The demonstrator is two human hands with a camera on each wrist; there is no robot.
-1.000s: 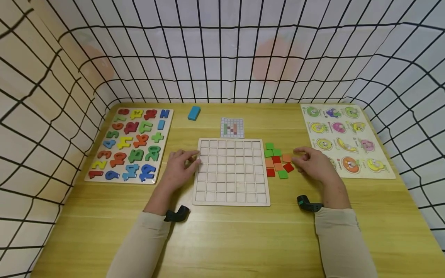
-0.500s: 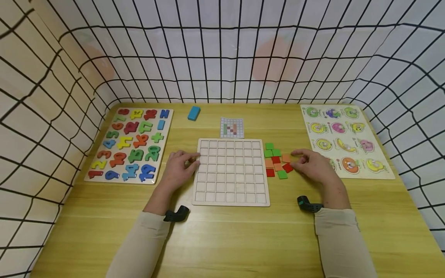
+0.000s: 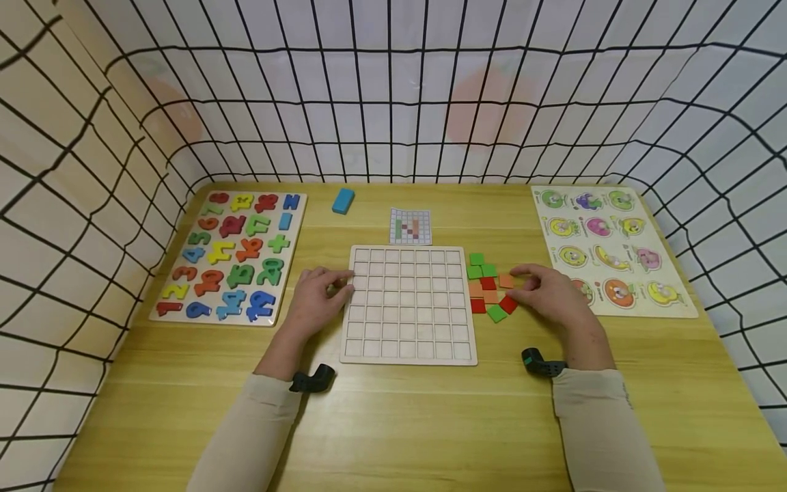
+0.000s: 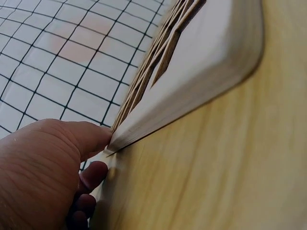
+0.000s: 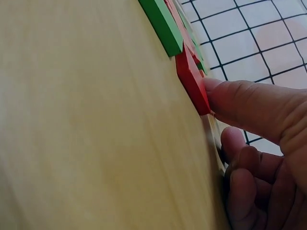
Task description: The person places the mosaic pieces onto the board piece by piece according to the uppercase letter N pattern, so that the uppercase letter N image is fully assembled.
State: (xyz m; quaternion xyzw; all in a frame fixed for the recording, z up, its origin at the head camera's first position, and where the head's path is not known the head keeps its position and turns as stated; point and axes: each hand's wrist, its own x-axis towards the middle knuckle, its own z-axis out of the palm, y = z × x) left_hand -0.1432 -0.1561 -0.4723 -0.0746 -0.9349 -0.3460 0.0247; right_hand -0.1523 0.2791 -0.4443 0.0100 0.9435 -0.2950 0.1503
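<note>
A wooden grid board (image 3: 408,305) with bare square cells lies flat at the middle of the table. My left hand (image 3: 315,299) rests at its left edge, thumb and index fingertips apart against the side (image 4: 168,103). To the right of the board, green, orange and red square tiles lie in a loose cluster. My right hand (image 3: 550,294) is at the cluster's right side. Its thumb touches a red tile (image 5: 191,81), which meets a green tile (image 5: 163,26). The index fingertip is by an orange tile (image 3: 505,281). Neither hand grips anything.
A small pattern card (image 3: 410,226) lies behind the board, and a blue block (image 3: 343,201) further back left. A number puzzle board (image 3: 229,258) stands at left, a fruit puzzle sheet (image 3: 615,251) at right. Black wire mesh (image 3: 420,102) encloses the table's back and sides.
My right hand has moved slightly left onto the tiles. The red tile by its thumb and the adjoining green tile have turned and shifted a little. My left hand has hardly moved.
</note>
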